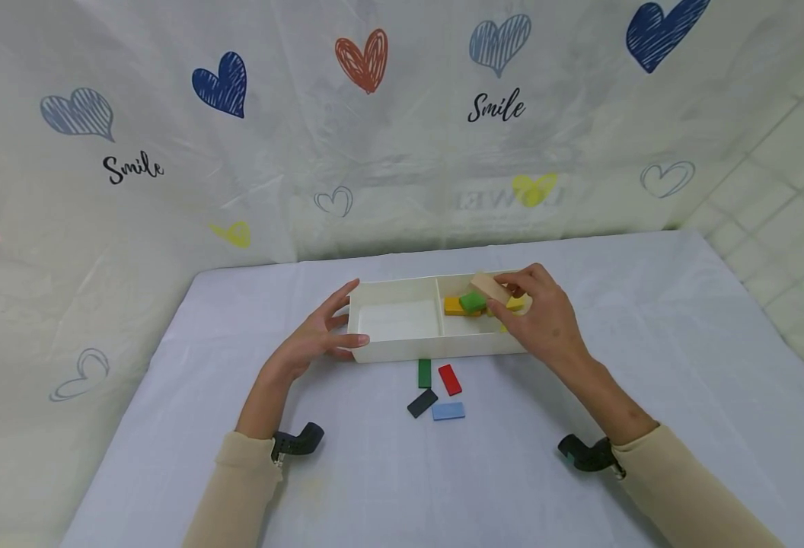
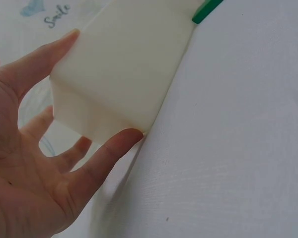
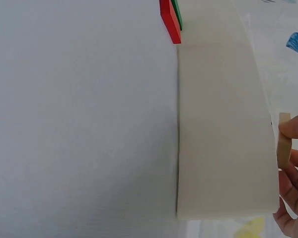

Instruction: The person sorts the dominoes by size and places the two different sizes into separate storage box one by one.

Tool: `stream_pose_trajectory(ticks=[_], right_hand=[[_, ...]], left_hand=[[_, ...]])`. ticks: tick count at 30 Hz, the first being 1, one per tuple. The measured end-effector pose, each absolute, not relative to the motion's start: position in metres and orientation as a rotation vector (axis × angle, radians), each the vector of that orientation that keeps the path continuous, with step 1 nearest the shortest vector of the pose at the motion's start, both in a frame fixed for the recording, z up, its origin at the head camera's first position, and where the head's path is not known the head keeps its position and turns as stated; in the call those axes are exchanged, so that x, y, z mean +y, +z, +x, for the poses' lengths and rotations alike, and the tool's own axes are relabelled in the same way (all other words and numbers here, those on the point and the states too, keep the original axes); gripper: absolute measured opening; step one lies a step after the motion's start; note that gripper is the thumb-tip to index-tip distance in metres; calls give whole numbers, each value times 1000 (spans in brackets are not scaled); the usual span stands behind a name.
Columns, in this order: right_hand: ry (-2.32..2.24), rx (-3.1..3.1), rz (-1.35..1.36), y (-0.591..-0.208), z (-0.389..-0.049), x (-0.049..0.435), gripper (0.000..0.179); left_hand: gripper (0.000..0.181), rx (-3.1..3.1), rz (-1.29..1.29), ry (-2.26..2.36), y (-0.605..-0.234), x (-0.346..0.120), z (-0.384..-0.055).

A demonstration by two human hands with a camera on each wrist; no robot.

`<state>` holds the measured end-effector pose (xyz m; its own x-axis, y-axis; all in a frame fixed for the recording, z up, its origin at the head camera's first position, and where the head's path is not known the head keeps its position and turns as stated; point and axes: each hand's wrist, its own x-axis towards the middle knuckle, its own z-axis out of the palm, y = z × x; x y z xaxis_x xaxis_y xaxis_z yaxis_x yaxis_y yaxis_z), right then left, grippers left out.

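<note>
A white two-compartment box (image 1: pixel 395 350) stands on the table. My left hand (image 1: pixel 320 331) grips its left end, thumb at the near corner and fingers spread along the end wall, as the left wrist view also shows. Over the right compartment, my right hand (image 1: pixel 542 312) pinches a plain wooden block (image 1: pixel 489 287) between thumb and fingers. Beneath it in that compartment lie a green block (image 1: pixel 473 302), an orange block (image 1: pixel 453 306) and yellow blocks (image 1: pixel 515 303), partly hidden by the hand. In the right wrist view the wooden block (image 3: pixel 284 141) shows just beyond the box wall.
In front of the box lie a dark green block (image 1: pixel 425 373), a red block (image 1: pixel 450 380), a black block (image 1: pixel 422 403) and a light blue block (image 1: pixel 448 412). A white cloth covers the table (image 1: pixel 374 487). Behind it hangs a curtain (image 1: pixel 416 152) printed with hearts.
</note>
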<state>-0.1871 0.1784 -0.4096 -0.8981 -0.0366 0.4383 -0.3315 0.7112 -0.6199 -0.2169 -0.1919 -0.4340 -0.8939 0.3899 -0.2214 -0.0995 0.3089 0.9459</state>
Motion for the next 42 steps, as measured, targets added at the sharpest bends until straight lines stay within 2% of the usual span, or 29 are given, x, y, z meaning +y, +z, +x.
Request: stream_pose_trajectory(ticks=[42], right_hand=[[1011, -2583, 91, -413, -193, 196, 39]], left_hand=[[98, 2183, 235, 1606, -436, -194, -221]])
